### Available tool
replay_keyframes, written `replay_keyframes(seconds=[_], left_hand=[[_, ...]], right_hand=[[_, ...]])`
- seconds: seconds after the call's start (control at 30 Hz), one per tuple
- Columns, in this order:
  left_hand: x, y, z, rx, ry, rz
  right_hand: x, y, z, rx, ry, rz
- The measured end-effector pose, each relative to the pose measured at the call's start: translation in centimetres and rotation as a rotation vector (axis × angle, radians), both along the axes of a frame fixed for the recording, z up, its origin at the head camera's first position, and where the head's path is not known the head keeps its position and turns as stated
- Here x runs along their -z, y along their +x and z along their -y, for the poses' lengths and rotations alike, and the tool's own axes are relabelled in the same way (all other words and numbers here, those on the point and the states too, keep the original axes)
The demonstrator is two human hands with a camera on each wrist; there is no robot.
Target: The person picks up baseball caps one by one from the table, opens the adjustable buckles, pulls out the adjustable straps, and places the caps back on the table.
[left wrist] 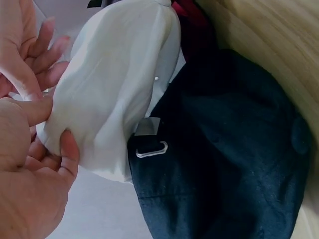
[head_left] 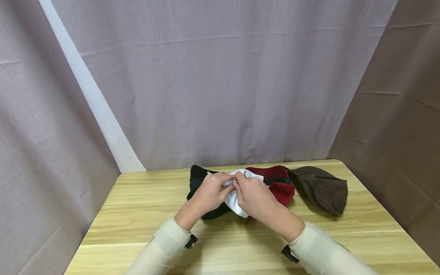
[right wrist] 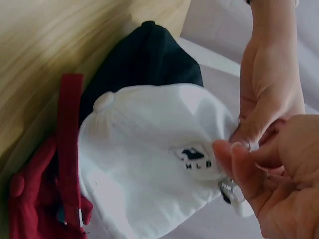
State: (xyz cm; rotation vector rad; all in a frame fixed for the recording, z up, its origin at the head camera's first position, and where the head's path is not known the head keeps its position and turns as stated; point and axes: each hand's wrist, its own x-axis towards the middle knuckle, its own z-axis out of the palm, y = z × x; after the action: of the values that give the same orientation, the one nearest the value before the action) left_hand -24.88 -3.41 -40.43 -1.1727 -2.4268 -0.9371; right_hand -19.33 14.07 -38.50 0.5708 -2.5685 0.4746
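Both hands work at the edge of a white cap [head_left: 236, 204], in the middle of a row of caps. My left hand [head_left: 214, 191] pinches the cap's rim between thumb and fingers, as the left wrist view shows. Close beside it, my right hand [head_left: 257, 195] has thumb and forefinger brought together on the cap's strap end. A small metal buckle [right wrist: 228, 189] hangs just below those fingertips in the right wrist view. A patch [right wrist: 197, 162] with the letters MLB is on the white cloth. Part of the strap is hidden behind the fingers.
A black cap [head_left: 196, 185] lies left of the white one, its metal clasp [left wrist: 153, 151] showing in the left wrist view. To the right come a red cap [head_left: 284, 193] and a brown cap [head_left: 321, 189]. Grey curtains [head_left: 206, 95] hang behind the wooden table [head_left: 144, 217].
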Motion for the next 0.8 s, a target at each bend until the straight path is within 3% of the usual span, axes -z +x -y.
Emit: replay_keyframes(seconds=[0.43, 0.6, 0.8], left_hand=[[-0.1, 0.5, -0.6, -0.058, -0.046, -0.049], [-0.1, 0.4, -0.5, -0.047, -0.039, -0.023], [-0.1, 0.3, -0.2, -0.013, -0.009, 0.004]], right_hand=[[-0.1, 0.6, 1.3, 0.131, 0.077, -0.006], [-0.1, 0.4, 1.2, 0.121, 0.080, -0.009], [-0.3, 0.1, 0.7, 0.048, 0.059, 0.009]])
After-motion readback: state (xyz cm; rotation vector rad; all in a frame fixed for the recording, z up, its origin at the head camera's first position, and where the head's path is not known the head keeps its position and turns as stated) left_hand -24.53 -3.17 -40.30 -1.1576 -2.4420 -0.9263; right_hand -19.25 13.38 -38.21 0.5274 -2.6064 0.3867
